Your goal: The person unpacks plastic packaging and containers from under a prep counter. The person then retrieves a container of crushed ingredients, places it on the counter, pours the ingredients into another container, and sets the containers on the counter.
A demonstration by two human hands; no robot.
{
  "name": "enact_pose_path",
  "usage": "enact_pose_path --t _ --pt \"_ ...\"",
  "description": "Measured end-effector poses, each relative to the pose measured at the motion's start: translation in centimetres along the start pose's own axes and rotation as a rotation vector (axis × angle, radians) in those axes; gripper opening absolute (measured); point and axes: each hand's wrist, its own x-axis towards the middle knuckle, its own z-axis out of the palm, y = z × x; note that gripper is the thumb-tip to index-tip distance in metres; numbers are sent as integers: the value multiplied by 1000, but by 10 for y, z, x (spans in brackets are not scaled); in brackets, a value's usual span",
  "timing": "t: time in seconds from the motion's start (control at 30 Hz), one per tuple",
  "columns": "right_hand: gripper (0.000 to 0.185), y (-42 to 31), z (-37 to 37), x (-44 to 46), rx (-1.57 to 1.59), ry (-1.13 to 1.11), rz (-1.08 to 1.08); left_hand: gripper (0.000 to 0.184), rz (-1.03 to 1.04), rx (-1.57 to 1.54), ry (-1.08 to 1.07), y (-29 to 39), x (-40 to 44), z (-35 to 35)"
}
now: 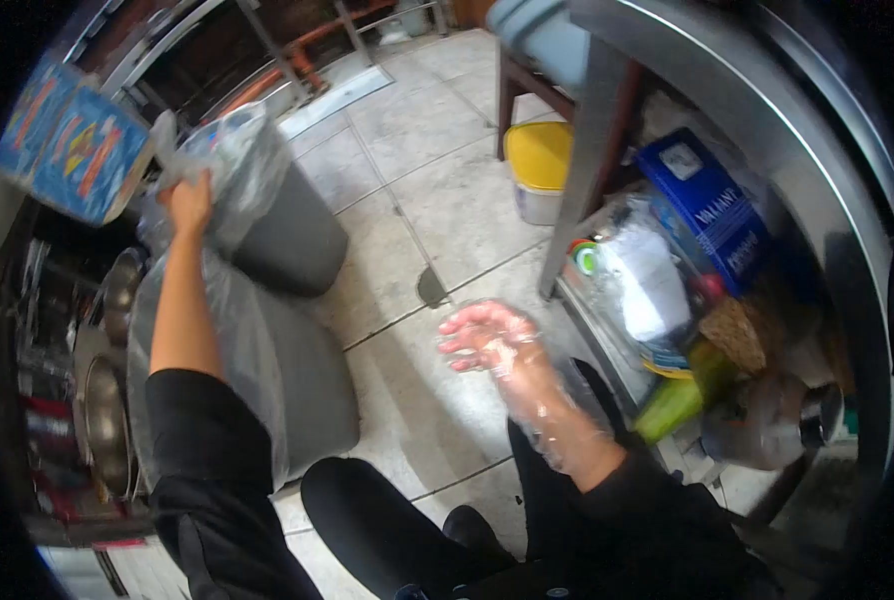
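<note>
My left hand [189,203] is closed on the clear plastic liner [229,160] at the rim of the farther grey bin [297,225]. A nearer grey bin [312,375], also lined with clear plastic, stands below my left forearm. In the middle, over the tiled floor, my right hand [489,338] wears a clear plastic glove that reaches past the wrist. Its fingers are loosely curled and apart, with nothing between them.
Metal pans [105,400] sit on a rack at the left, below a blue printed box [82,145]. A yellow-lidded bucket [540,160] stands beyond the steel table leg. The right shelf holds a blue box [702,205], bags and a clear jar [757,425].
</note>
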Motion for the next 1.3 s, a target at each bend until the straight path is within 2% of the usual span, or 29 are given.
enact_pose_path --t 0.03,0.07,0.13,0.2,0.27,0.33,0.37,0.43,0.47,0.5,0.53,0.57,0.63,0.67,0.7,0.73,0.77,0.83,0.87,0.9,0.93,1.0,1.03,1.1,1.17,1.23,1.3 --pt "17 0 -1 0 -36 -19 6 77 -46 45 -172 -13 9 12" --pt "15 1 -1 -2 -17 -41 15 81 -73 21 -496 -18 18 13" --pt "12 11 -2 -3 21 -79 37 85 66 241 -263 -68 34 73" --pt "11 21 -3 -4 29 -59 43 81 251 19 -513 -47 21 58" --pt "8 23 5 -8 57 -106 -27 80 391 -287 -450 -46 17 71" --pt "7 21 6 -9 -12 -80 0 83 -125 -77 -496 -39 17 66" --pt "6 21 7 -8 -81 -77 23 83 -118 -80 -501 -45 18 72" --pt "5 23 9 -8 -92 -54 -9 88 -39 -42 -263 -62 24 86" --pt "6 24 8 -8 -198 -45 -140 88 -36 -47 -267 -73 30 96" --pt "6 26 8 -10 -301 -37 -267 88 -70 -54 -141 -83 32 105" --pt "9 17 7 -13 -395 -44 -251 88 -103 -64 -13 -93 34 112" --pt "9 12 9 -14 -389 -41 -238 87 -186 64 -191 -71 30 91" --pt "9 9 13 -15 -273 -79 -37 87 -268 355 -591 -16 18 38" --pt "8 25 12 -11 -342 -51 -255 84 -324 413 -501 -3 10 32" --pt "8 25 13 -11 -341 -52 -249 81 -383 464 -411 15 1 24" --pt "7 22 14 -12 -363 -59 -222 77 -487 556 -221 18 -1 27" --pt "7 20 14 -13 -386 -63 -193 77 -487 555 -229 20 -1 27" --pt "7 23 13 -8 -412 -61 -168 65 -534 328 65 19 0 26" --pt "7 26 13 -5 -413 -70 -164 54 -510 207 220 44 -12 17" --pt "8 28 13 -3 -410 -80 -161 54 -507 212 219 61 -27 10" --pt "9 26 14 -3 -411 -92 -154 52 -381 -30 296 73 -43 7" --pt "5 37 14 3 -447 -96 -199 47 -177 -290 326 135 -100 -26" --pt "2 40 14 6 -490 -94 -246 43 -105 -312 281 183 -141 -52" --pt "3 37 11 5 -607 -90 -277 35 184 -520 153 240 -209 -79" --pt "5 37 7 6 -721 -86 -308 29 189 -623 -26 258 -262 -89" --pt "10 43 1 10 -851 -137 -245 24 64 -824 -176 248 -307 -77" --pt "11 42 -1 7 -820 -136 -224 24 -125 -1026 -458 231 -340 -69"
